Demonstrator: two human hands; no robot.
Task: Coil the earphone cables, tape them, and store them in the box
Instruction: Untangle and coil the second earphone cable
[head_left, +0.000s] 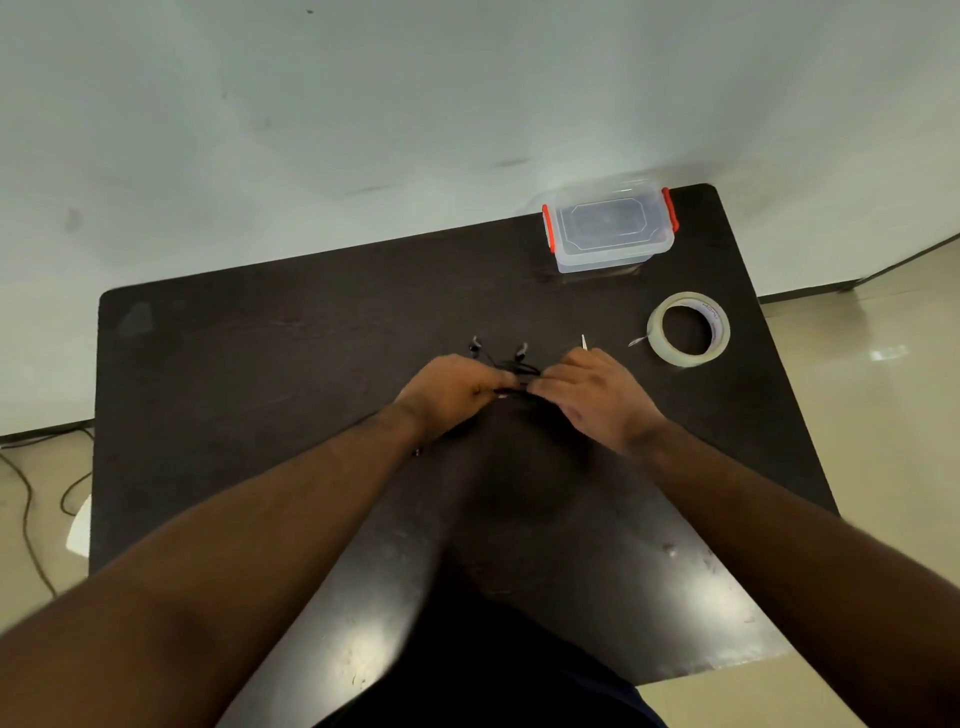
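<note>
Two bare forearms reach out over the dark table (249, 364), and the hands meet at its middle. The left hand (452, 387) has its fingers curled round a bundle of black earphone cable (511, 370); the right hand (587, 389) pinches the same bundle from the other side. Just past the fingertips two earbuds (520, 353) stick up from the coil. A thin white sliver pokes up above the right hand's fingers; I cannot tell what it is. Beyond the right hand lies a roll of tape (688, 328). Farther off stands the clear box (610, 228), lid on, with red clips.
</note>
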